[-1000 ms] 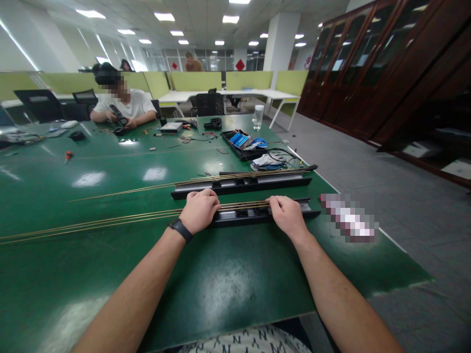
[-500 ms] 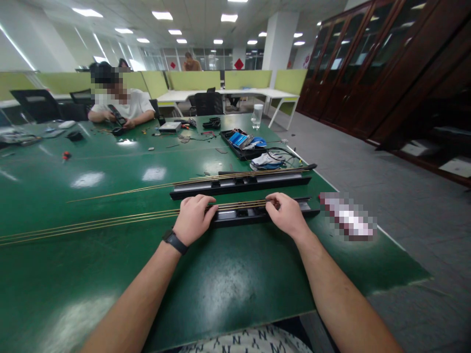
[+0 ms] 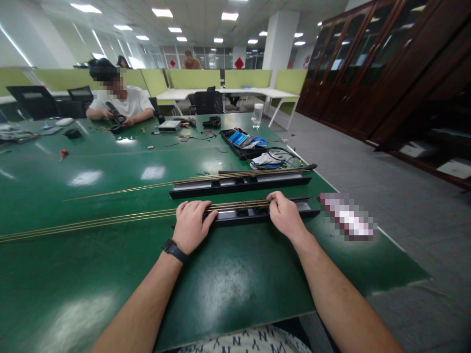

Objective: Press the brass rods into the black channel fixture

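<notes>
Several thin brass-coloured rods (image 3: 243, 204) lie along a black channel-shaped housing (image 3: 235, 222) on the table in front of me, their long ends running out far to the left. My left hand (image 3: 192, 226), with a dark watch on its wrist, is curled over the rods at the housing's left part, thumb towards the near side. Over the right part, my right hand (image 3: 287, 215) pinches the rods near their right ends; its fingertips are partly hidden. Just behind lies a second black housing (image 3: 253, 187) with more brass rods (image 3: 140, 189) across it.
Beyond the housings stands a black tray (image 3: 241, 153) with blue items, beside a pair of gloves (image 3: 267, 160) and dark cables. A clear jug (image 3: 257, 116) is further back. A blurred-out object (image 3: 348, 218) lies right. Across the green table (image 3: 121, 274) sits a person (image 3: 125, 105) holding something dark.
My left hand has shifted slightly left and its fingers lie flatter over the rods. My right hand has edged slightly right. The rods and housings look unmoved.
</notes>
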The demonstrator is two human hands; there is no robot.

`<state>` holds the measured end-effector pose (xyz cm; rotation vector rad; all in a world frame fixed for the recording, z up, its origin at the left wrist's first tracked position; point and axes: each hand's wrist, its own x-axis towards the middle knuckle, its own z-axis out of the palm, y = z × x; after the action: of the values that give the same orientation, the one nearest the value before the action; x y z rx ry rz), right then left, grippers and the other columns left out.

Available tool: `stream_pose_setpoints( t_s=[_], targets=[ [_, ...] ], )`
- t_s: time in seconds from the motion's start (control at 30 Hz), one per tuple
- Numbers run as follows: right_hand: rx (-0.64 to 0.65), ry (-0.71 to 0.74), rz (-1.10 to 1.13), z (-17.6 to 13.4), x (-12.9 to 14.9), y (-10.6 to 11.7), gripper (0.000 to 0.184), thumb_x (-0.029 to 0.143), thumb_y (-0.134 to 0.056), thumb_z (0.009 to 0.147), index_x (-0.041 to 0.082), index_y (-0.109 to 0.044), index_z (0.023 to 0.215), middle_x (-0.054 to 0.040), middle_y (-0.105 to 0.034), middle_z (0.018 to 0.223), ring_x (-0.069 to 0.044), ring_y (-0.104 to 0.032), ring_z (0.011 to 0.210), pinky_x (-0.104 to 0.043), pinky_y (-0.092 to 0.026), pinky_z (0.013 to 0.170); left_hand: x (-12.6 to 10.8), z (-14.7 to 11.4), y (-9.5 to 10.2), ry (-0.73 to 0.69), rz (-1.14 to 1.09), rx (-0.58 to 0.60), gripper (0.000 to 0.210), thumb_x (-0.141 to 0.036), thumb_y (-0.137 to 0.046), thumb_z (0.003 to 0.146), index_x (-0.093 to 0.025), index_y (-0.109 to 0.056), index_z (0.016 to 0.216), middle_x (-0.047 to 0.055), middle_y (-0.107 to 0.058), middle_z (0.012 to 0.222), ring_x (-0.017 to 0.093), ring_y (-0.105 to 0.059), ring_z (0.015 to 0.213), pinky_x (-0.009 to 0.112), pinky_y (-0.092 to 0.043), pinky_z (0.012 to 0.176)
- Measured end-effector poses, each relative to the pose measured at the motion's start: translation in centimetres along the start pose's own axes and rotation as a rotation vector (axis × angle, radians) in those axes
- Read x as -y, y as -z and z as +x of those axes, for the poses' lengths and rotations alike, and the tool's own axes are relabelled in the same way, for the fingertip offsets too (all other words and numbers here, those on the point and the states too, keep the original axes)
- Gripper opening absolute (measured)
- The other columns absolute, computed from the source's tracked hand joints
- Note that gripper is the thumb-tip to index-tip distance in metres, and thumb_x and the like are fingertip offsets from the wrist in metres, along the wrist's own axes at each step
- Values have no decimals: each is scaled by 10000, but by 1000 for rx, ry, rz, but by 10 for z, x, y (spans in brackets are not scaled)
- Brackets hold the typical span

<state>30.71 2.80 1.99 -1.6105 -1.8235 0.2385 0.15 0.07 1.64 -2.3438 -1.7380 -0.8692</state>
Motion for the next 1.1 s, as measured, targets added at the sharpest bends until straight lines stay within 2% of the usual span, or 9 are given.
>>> stream_pose_setpoints(
  t_s=[0.27, 0.47, 0.73, 0.9, 1.1],
  targets=[
    [13, 83, 53, -3, 1, -6, 284, 278, -381, 979, 196, -592, 1150, -95, -718, 1046, -226, -675, 953, -344, -472, 877, -2, -2, 2, 7, -7, 7, 343, -467, -490, 1010, -240, -649, 1212, 98, -723, 1206, 268, -634, 1162, 497, -329, 1134],
    [-31, 7, 14, 1, -5, -4, 272, 265, -391, 954, 205, -593, 1125, -71, -714, 921, -237, -672, 864, -345, -455, 807, -2, -2, 2, 3, -2, 8, 354, -474, -484, 1011, -236, -650, 1212, 102, -720, 1205, 266, -634, 1156, 491, -330, 1131],
    [-5, 55, 67, -2, 3, -7, 254, 281, -379, 958, 198, -550, 1126, -77, -696, 922, -215, -652, 790, -333, -454, 765, -1, -4, -2, 4, 14, -8, 352, -473, -483, 1015, -233, -640, 1219, 102, -714, 1216, 265, -626, 1179, 488, -324, 1135],
    [-58, -20, 89, -2, 2, -4, 236, 279, -401, 945, 215, -564, 1103, -52, -694, 851, -215, -645, 762, -330, -452, 749, -1, -4, -2, 3, 21, -14, 359, -473, -473, 1020, -231, -638, 1228, 102, -710, 1225, 262, -624, 1182, 479, -323, 1135],
    [-39, 84, 44, -3, 4, -5, 232, 269, -443, 915, 206, -594, 1079, -73, -703, 933, -219, -652, 867, -327, -466, 810, -1, -5, -3, 1, 23, -27, 359, -467, -478, 1016, -237, -638, 1241, 109, -706, 1235, 268, -622, 1183, 481, -328, 1124]
  ],
)
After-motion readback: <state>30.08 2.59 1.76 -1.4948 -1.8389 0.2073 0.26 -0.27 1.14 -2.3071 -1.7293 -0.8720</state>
